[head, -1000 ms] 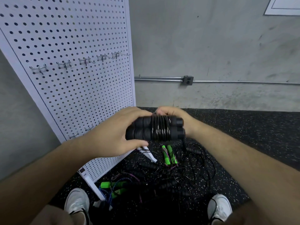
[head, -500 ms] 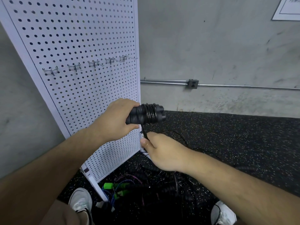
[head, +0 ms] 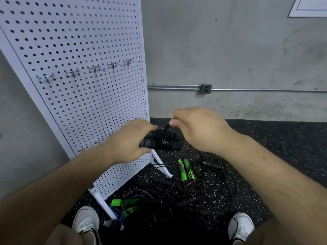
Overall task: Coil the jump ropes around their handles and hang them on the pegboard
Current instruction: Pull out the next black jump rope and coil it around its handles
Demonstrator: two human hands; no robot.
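Jump rope, black [head: 160, 141]: two ribbed handles laid side by side, cord wound round their middle in tight turns; held in the air in front of the pegboard's [head: 79, 50] lower right edge, above the floor [head: 265, 147]; not on any hook.
Left hand [head: 127, 142]: fingers and thumb curled round the near end of the paired handles, gripping them.
Right hand [head: 198, 129]: fingers bent, thumb and fingertips pinching a strand of the cord just above the wound turns.
Pegboard: white, perforated, standing tilted on white feet; upper row of metal hooks [head: 95, 68], all bare; lower row of hooks [head: 99, 141] partly hidden by the left forearm.
Floor items: tangle of black ropes [head: 177, 197] between the shoes; one green-handled pair [head: 185, 169] lying beside the board's foot; more green handles [head: 123, 205] with blue and pink cord near the left shoe [head: 86, 220]; right shoe [head: 241, 225] at the tangle's far side.
Wall fittings: metal conduit [head: 177, 87] with outlet box [head: 206, 88]; framed sheet [head: 309, 6] at upper right.
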